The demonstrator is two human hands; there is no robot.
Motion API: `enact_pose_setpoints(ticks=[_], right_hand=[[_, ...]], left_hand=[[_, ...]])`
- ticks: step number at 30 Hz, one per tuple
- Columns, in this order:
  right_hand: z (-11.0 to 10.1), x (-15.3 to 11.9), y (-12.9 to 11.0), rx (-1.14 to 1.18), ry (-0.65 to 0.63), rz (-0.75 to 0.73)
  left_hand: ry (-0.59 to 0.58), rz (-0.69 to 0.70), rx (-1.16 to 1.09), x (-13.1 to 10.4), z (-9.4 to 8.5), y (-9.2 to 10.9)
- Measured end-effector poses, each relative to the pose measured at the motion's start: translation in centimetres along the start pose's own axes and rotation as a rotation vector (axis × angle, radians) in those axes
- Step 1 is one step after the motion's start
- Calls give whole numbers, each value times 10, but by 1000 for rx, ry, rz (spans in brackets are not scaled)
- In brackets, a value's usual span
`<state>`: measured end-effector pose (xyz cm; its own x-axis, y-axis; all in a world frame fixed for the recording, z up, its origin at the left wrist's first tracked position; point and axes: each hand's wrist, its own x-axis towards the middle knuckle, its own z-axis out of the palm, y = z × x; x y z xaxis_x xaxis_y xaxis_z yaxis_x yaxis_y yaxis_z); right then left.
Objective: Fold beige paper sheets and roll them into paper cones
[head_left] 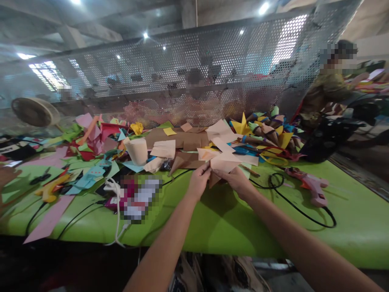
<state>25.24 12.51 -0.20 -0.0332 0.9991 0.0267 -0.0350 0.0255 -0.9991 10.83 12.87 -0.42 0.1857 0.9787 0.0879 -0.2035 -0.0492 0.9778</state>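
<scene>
- Because thin sheet bends easily, or so we judge, our left hand (200,178) and right hand (235,178) pinch the peach paper (225,163) at its near edge, one at each side; neither hand is free. Clock centre for these notes: that paper, twelve pointing away from us.
- Position: held low over the green counter (231,235), in front of our body, probably for a straight view down onto the edge.
- At seven o'clock, just below the grip, a brown paper point (213,181) hangs down. Whether it is joined to the peach paper or merely gripped with it, we cannot tell.
- Between three and four o'clock: pink glue gun (318,192) lying on its side, black cord (335,222) looped. Likely set there for the right hand's reach, apart from loose sheets.
- Between eight and nine: yellow glue gun (52,188), hard plastic, among paper scraps.
- At two: brown paper cones (273,129), rolled and pointed, heaped with yellow and green pieces.
- At ten: brown sheets (191,140), flat, matte, overlapping.
- At nine: cream cylinder (137,151), smooth, slightly tilted.
- Beyond it, toward ten: coloured paper heap (94,138), creased, sharp-cornered.
- At twelve: perforated metal screen (212,52), grey, round-holed; it seems to serve as a backstop.
- Counter surface: smooth, faintly glossy, near edge rounded over.
</scene>
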Motion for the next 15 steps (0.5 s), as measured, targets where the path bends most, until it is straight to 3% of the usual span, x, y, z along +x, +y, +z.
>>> enact_pose_setpoints(ticks=[15], right_hand=[[-1,-3,-3,49,-40,47]], left_hand=[[32,-7,-33,3,-1,-4]])
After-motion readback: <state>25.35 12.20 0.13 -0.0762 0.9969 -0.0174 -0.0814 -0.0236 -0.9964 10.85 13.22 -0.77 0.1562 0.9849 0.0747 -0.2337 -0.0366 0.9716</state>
